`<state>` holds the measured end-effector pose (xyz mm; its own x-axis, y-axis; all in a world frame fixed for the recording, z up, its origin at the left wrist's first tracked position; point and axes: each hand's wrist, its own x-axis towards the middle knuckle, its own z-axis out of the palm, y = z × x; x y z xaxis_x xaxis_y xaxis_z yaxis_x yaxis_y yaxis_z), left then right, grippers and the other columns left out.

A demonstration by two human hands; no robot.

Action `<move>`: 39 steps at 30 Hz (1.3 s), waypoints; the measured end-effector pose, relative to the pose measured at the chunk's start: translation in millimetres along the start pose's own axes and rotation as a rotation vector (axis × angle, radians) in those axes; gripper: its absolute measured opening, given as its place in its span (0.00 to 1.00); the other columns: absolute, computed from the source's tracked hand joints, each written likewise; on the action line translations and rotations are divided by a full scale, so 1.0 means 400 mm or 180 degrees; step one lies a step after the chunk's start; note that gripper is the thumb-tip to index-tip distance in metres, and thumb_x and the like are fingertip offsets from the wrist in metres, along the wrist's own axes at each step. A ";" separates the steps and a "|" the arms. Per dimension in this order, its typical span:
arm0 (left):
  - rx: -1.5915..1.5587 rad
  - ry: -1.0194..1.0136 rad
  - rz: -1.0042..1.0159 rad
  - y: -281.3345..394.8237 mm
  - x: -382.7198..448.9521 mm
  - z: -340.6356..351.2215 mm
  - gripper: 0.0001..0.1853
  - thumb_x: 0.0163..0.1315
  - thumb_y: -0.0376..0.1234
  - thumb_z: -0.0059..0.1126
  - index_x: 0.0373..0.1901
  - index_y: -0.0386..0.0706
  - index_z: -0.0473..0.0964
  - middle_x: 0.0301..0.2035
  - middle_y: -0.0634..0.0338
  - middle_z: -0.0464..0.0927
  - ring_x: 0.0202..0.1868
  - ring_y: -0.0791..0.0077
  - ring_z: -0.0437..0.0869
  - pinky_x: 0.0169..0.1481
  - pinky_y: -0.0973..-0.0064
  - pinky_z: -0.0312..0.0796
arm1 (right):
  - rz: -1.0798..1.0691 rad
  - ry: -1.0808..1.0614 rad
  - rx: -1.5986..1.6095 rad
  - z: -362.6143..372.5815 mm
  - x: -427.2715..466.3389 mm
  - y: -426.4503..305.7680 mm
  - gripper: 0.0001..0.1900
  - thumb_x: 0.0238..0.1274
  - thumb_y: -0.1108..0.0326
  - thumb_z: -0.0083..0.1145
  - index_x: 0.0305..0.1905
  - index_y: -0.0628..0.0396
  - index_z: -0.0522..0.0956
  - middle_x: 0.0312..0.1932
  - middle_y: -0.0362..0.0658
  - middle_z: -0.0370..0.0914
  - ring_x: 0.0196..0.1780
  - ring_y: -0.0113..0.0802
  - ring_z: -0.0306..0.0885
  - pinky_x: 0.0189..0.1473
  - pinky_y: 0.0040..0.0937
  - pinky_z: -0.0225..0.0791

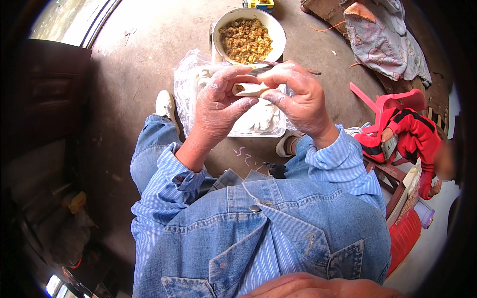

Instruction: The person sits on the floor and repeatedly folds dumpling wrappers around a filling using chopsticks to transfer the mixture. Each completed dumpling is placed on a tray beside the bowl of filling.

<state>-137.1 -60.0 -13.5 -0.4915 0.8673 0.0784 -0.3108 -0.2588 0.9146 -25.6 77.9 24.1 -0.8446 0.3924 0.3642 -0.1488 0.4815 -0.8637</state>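
My left hand (221, 102) and my right hand (296, 98), both dusted with flour, hold a dumpling (253, 89) between fingertips and thumbs. Its dough is folded over and partly pinched on the right; the left end gapes, with filling showing inside. Behind my right hand runs a dark chopstick (314, 71); whether the hand holds it I cannot tell. Below the hands lies a tray (257, 135) lined with clear plastic film (186, 89), bearing white floured dough pieces (259, 118). Just beyond stands a white bowl (278, 34) of chopped yellow-brown filling (246, 41).
A person in a red top (417, 134) sits at the right, holding a phone (389, 147), near a pink plastic chair (400, 100). A patterned cloth (380, 48) drapes over something at upper right. A toy truck (259, 4) stands behind the bowl. A red basket (406, 234) lies lower right.
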 end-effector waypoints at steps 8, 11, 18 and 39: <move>0.0045 -0.0073 0.0055 -0.001 -0.003 0.005 0.27 0.55 0.17 0.57 0.57 0.37 0.64 0.47 0.53 0.73 0.52 0.69 0.76 0.55 0.76 0.74 | -0.0352 -0.0124 -0.0537 -0.006 0.001 0.002 0.08 0.44 0.78 0.63 0.33 0.59 0.79 0.30 0.45 0.76 0.35 0.38 0.75 0.39 0.31 0.69; -0.0002 -0.0070 0.0047 -0.003 -0.003 0.005 0.27 0.55 0.17 0.57 0.57 0.37 0.64 0.47 0.52 0.74 0.52 0.70 0.76 0.55 0.76 0.74 | -0.0360 -0.0148 -0.0597 -0.009 0.000 0.002 0.08 0.44 0.78 0.64 0.33 0.59 0.79 0.30 0.45 0.76 0.35 0.38 0.75 0.39 0.31 0.69; 0.0083 0.0016 0.0122 -0.004 -0.008 0.007 0.27 0.55 0.18 0.58 0.57 0.36 0.64 0.47 0.52 0.73 0.51 0.70 0.77 0.55 0.76 0.74 | -0.0379 -0.0077 -0.0440 0.000 0.002 -0.007 0.09 0.42 0.78 0.65 0.33 0.58 0.79 0.31 0.44 0.77 0.36 0.38 0.75 0.40 0.32 0.69; 0.1459 0.0102 0.0524 -0.017 -0.010 0.013 0.25 0.55 0.21 0.61 0.56 0.38 0.67 0.39 0.59 0.80 0.40 0.80 0.81 0.41 0.82 0.75 | -0.0703 -0.0096 -0.0954 0.006 0.001 -0.004 0.09 0.41 0.79 0.63 0.32 0.58 0.79 0.30 0.44 0.77 0.36 0.41 0.76 0.41 0.35 0.70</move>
<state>-128.9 -59.8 -17.9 -0.5312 0.8152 0.2309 0.1598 -0.1712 0.9722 -26.9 75.6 24.7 -0.8244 0.2323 0.5161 -0.1758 0.7617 -0.6237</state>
